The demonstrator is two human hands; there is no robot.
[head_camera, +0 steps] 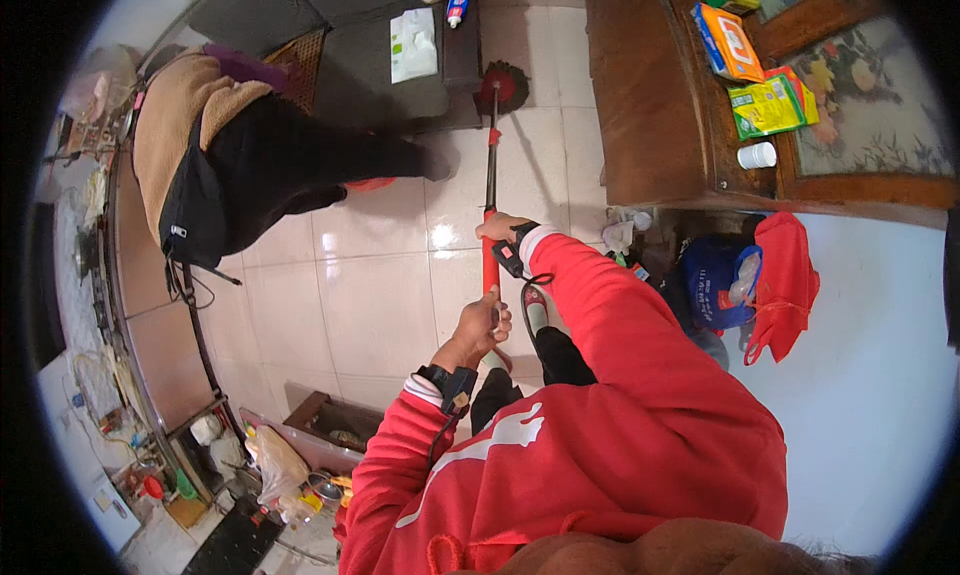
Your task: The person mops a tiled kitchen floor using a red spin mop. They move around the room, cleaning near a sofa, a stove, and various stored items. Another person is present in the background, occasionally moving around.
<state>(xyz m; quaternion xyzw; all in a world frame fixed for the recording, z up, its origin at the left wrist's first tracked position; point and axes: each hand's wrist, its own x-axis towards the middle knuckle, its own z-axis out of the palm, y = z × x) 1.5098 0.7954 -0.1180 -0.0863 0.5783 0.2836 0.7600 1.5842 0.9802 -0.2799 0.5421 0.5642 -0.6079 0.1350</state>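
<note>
A long-handled mop (491, 162) reaches straight out before me over the tiled floor (375, 297). Its round mop head (507, 88), with a red centre and dark fringe, lies on the floor beside the sofa's dark end. My right hand (504, 228) is wrapped around the upper part of the red grip (490, 267). Nearer my body, my left hand (480, 327) holds the end of that grip, fingers curled. Each wrist wears a black strap with a small device and a cable.
Another person (255, 170) bends over at the left, one foot close to the mop pole. Beyond stands a grey sofa (360, 42). A wooden cabinet (652, 94) with packets on top is at the right, above bags (784, 282). A low wooden box (330, 417) sits lower left.
</note>
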